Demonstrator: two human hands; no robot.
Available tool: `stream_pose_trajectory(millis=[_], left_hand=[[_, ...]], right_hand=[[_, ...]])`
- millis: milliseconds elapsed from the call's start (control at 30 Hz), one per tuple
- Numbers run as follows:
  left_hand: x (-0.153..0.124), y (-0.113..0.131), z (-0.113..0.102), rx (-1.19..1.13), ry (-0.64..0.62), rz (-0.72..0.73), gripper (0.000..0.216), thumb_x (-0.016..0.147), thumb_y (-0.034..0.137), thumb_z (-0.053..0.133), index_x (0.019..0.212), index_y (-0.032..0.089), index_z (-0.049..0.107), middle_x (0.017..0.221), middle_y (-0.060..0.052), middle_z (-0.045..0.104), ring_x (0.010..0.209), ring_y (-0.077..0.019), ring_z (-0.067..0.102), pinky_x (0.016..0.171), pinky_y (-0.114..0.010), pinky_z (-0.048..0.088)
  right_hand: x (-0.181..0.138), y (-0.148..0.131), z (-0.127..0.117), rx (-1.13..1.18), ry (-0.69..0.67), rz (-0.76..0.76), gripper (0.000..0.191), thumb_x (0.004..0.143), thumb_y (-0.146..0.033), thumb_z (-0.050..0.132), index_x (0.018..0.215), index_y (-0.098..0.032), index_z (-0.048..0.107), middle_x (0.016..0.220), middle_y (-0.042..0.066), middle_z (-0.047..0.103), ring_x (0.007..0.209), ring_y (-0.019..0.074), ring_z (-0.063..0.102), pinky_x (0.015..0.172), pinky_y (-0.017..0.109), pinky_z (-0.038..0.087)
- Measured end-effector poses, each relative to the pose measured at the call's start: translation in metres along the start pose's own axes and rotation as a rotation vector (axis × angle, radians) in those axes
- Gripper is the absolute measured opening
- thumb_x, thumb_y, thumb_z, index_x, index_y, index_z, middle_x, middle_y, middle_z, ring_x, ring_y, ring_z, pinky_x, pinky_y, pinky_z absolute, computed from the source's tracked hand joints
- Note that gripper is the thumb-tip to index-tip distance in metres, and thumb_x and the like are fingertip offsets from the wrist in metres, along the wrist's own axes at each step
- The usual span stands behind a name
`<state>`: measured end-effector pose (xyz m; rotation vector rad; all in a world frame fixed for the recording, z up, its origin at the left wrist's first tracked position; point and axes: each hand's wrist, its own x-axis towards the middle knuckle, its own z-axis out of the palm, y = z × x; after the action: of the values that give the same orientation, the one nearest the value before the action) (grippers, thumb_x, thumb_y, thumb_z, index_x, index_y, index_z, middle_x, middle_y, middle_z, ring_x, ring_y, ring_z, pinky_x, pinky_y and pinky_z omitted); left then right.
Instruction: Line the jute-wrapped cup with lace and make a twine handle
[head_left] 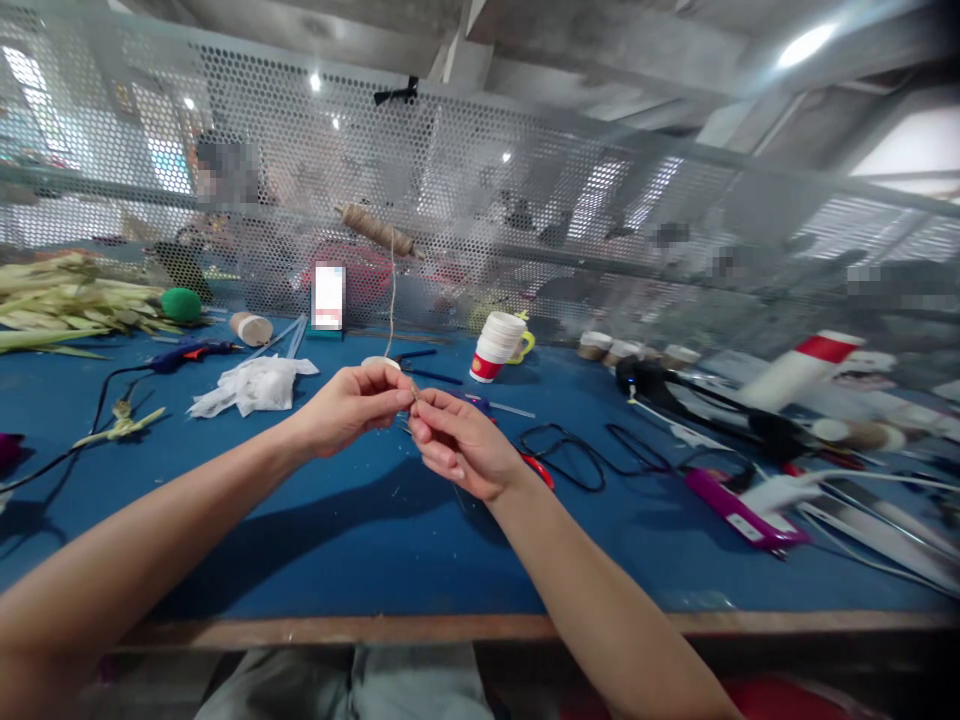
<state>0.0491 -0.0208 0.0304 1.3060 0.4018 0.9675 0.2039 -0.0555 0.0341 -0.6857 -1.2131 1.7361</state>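
Note:
My left hand (354, 408) and my right hand (466, 440) meet above the middle of the blue table (360, 560). Both are closed in a pinch, fingertips touching or nearly so. A tiny brownish thing shows between them, too small to name. From a twine spool (379, 232) on the mesh screen, a strand of twine (391, 300) hangs to a white round object (381, 362) just behind my left hand. Dark-handled pliers (431, 372) lie behind my fingers. Red-handled scissors or pliers (538, 472) are partly covered by my right hand.
Stacked paper cups (499, 345) stand behind my right hand. White crumpled tissue (251, 385), a blue glue gun (191, 352) and pale husks (67, 300) are left. A phone (328, 297) leans against the mesh. Black cable (570, 450) and a purple tool (742, 512) lie right.

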Motion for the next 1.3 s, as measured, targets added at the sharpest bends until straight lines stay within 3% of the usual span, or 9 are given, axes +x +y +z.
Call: stream_pose_trajectory(millis=[100, 333, 433, 500, 733, 933, 1300], left_hand=[[0.000, 0.001, 0.000, 0.020, 0.050, 0.015, 0.022, 0.066, 0.028, 0.070, 0.070, 0.012, 0.055, 0.062, 0.004, 0.052, 0.051, -0.0029, 0.042, 0.048, -0.019, 0.029], [0.001, 0.001, 0.004, 0.160, 0.128, 0.097, 0.018, 0.070, 0.027, 0.065, 0.070, 0.013, 0.055, 0.064, 0.004, 0.051, 0.050, -0.0025, 0.040, 0.048, -0.019, 0.030], [0.000, 0.003, 0.008, 0.236, 0.175, 0.093, 0.016, 0.069, 0.026, 0.064, 0.069, 0.013, 0.054, 0.062, 0.005, 0.050, 0.049, -0.0027, 0.038, 0.047, -0.019, 0.029], [0.000, 0.005, 0.009, 0.290, 0.205, 0.097, 0.014, 0.069, 0.024, 0.063, 0.068, 0.013, 0.054, 0.061, 0.004, 0.050, 0.049, -0.0030, 0.039, 0.047, -0.019, 0.029], [0.000, 0.006, 0.006, 0.338, 0.163, 0.118, 0.014, 0.070, 0.024, 0.062, 0.068, 0.013, 0.055, 0.063, 0.003, 0.051, 0.053, -0.0041, 0.042, 0.049, -0.019, 0.031], [0.000, 0.005, -0.002, 0.201, 0.038, 0.053, 0.019, 0.070, 0.028, 0.064, 0.072, 0.013, 0.053, 0.066, 0.003, 0.051, 0.052, -0.0033, 0.043, 0.048, -0.019, 0.030], [0.002, 0.008, -0.005, 0.083, -0.028, -0.053, 0.028, 0.063, 0.032, 0.070, 0.070, 0.012, 0.052, 0.062, 0.003, 0.052, 0.049, -0.0035, 0.043, 0.046, -0.020, 0.025]], right_hand=[[0.001, 0.004, 0.002, -0.128, 0.089, -0.063, 0.024, 0.071, -0.036, 0.066, 0.071, -0.017, 0.051, 0.056, -0.006, 0.055, 0.033, 0.0024, 0.042, 0.027, 0.013, 0.032], [0.000, 0.016, 0.002, -0.862, 0.417, -0.539, 0.013, 0.079, -0.032, 0.056, 0.077, -0.019, 0.053, 0.057, -0.003, 0.055, 0.047, 0.0096, 0.051, 0.044, 0.023, 0.044], [0.000, 0.017, -0.001, -1.134, 0.476, -0.710, 0.011, 0.082, -0.026, 0.053, 0.075, -0.019, 0.056, 0.069, 0.002, 0.059, 0.059, 0.0122, 0.053, 0.058, 0.027, 0.045], [0.000, 0.017, -0.002, -1.191, 0.483, -0.723, 0.012, 0.082, -0.025, 0.052, 0.074, -0.018, 0.057, 0.070, 0.003, 0.060, 0.062, 0.0129, 0.052, 0.060, 0.028, 0.044], [0.001, 0.012, -0.002, -0.737, 0.330, -0.400, 0.014, 0.078, -0.031, 0.057, 0.074, -0.018, 0.055, 0.061, -0.002, 0.057, 0.044, 0.0073, 0.046, 0.043, 0.022, 0.039], [0.003, 0.011, 0.000, -0.372, 0.217, -0.271, 0.017, 0.071, -0.032, 0.065, 0.072, -0.018, 0.057, 0.057, -0.003, 0.057, 0.047, 0.0067, 0.047, 0.040, 0.019, 0.038], [0.002, 0.011, 0.002, -0.231, 0.136, -0.180, 0.020, 0.068, -0.033, 0.069, 0.071, -0.018, 0.056, 0.057, -0.004, 0.058, 0.046, 0.0056, 0.048, 0.041, 0.017, 0.039]])
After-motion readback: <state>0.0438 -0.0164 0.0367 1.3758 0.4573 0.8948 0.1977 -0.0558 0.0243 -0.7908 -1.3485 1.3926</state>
